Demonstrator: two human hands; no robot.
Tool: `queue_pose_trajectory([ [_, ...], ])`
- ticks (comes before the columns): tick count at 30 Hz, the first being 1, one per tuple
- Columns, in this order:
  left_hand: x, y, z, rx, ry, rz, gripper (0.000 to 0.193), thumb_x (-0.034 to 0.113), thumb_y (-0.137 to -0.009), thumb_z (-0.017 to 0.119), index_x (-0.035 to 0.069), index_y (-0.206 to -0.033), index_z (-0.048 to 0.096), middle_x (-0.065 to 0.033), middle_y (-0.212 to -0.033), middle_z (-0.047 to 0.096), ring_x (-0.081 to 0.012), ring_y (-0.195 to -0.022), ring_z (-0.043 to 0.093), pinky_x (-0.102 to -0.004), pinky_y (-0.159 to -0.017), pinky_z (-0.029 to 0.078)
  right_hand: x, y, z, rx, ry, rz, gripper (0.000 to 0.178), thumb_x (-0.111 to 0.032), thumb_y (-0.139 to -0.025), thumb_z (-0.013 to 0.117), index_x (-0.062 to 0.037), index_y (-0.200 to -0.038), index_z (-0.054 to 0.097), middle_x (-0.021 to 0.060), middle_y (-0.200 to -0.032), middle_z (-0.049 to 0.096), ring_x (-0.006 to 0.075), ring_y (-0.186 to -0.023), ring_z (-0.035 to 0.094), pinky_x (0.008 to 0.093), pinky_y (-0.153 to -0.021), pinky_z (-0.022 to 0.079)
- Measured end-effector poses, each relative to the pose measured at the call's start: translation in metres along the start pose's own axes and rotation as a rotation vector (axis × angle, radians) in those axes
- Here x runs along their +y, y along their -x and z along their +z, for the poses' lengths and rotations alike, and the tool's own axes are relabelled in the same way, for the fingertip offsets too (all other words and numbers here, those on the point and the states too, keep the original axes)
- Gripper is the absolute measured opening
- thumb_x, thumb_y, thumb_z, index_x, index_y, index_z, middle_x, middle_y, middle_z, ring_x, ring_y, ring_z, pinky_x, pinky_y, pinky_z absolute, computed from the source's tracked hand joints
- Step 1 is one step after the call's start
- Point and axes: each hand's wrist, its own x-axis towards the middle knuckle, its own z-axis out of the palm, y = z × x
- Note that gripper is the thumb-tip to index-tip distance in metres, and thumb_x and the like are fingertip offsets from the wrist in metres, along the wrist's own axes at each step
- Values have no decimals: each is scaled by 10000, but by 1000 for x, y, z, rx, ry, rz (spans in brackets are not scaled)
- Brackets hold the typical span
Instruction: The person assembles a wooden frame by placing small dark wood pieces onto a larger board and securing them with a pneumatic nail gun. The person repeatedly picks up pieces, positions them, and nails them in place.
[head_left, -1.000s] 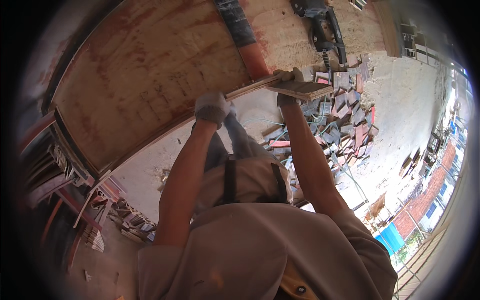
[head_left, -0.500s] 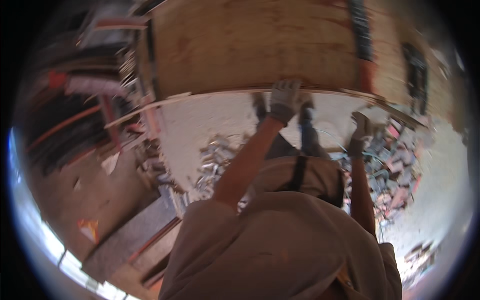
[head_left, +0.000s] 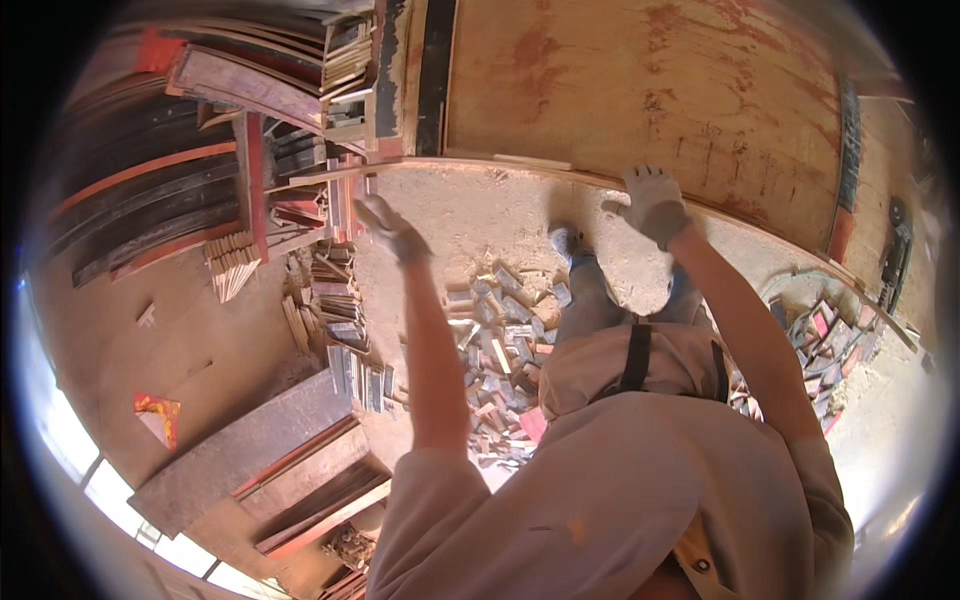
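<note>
A large brown plywood panel (head_left: 640, 90) with reddish stains and dark edge bands spans the top of the view. My right hand (head_left: 657, 208), in a pale work glove, is at its near edge with fingers apart, the fingertips overlapping the wood; whether it presses there I cannot tell. My left hand (head_left: 395, 232), also gloved and slightly blurred, is off to the left in front of the panel. Its fingers are stretched out and it holds nothing. Along the near edge runs a thin wooden strip (head_left: 535, 162), its left end reaching toward stacked wood.
Wood offcuts (head_left: 510, 330) lie heaped on the dusty floor beside my legs, with another pile (head_left: 825, 340) at right near a pale hose. Racked boards (head_left: 160, 200) fill the left. Lower left are a flat dark board (head_left: 245, 450) and stacked wooden blocks (head_left: 360, 378).
My left hand has left the panel's edge and swung left. My right hand has come up from the right side to the edge. The view has shifted, bringing the panel further right.
</note>
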Motion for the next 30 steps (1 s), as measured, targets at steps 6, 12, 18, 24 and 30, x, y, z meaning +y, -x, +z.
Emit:
queue_pose_trajectory([
  [6, -44, -156, -27, -359, 628, -96, 628, 529, -1018, 643, 171, -1511, 489, -82, -1480, 573, -235, -1389, 522, -447, -1091, 479, -18, -39, 3, -181, -4, 269, 701, -737, -896, 607, -100, -1150, 754, 204, -1059, 751, 399, -1004, 717, 513, -854, 572],
  [12, -57, -165, -28, -480, 589, 136, 406, 277, -1011, 703, 66, -1341, 594, -57, -1300, 651, -180, -1218, 603, -358, -1027, 522, -12, -39, 21, -140, 118, 249, 606, -690, -915, 628, -102, -1015, 735, 178, -983, 754, 408, -920, 721, 520, -797, 567],
  [18, -84, -174, -11, -517, 244, -78, 485, 181, -966, 700, 13, -1402, 571, -105, -1308, 639, -199, -1192, 627, -373, -1047, 534, 27, -29, 52, 39, 135, 47, 388, -522, -913, 728, -138, -945, 771, 153, -948, 729, 393, -893, 704, 523, -760, 560],
  [24, -74, -206, -57, -781, 227, 335, 546, 389, -894, 789, 99, -1327, 626, -126, -1300, 649, -276, -1207, 636, -401, -1063, 504, -29, -61, 69, 267, -89, 32, 261, -336, -951, 716, -131, -1107, 763, 133, -958, 735, 349, -863, 715, 466, -744, 565],
  [30, -52, -385, -139, -658, -191, 598, 462, 413, -867, 802, 119, -1213, 719, -140, -1192, 720, -368, -1107, 697, -448, -965, 552, -303, -234, 64, 280, -382, 92, 270, -322, -969, 697, -118, -1139, 746, 132, -997, 731, 337, -884, 714, 458, -757, 567],
])
